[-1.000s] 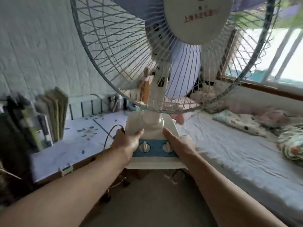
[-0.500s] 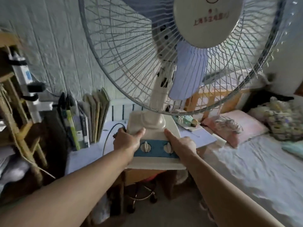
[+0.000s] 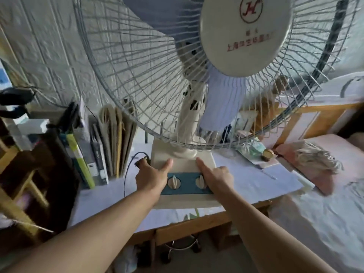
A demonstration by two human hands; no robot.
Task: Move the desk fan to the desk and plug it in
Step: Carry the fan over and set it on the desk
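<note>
The desk fan is cream, with a wire cage, pale blue blades and a blue panel with two knobs on its base. Its base is over the near part of the desk, which has a white cover; I cannot tell whether it rests on it. My left hand grips the base's left side, thumb on top, and also pinches the fan's dark cord, which loops down over the desk. My right hand grips the base's right side. The plug is hidden.
Books and folders stand upright at the desk's left, beside a dark wooden shelf. Small items and a packet lie behind the fan at the right. A bed with a pink pillow adjoins the desk's right side. A stool stands under the desk.
The view swung left from the bed to the desk. Both hands carried the fan forward, and its base is now over the desk's front part.
</note>
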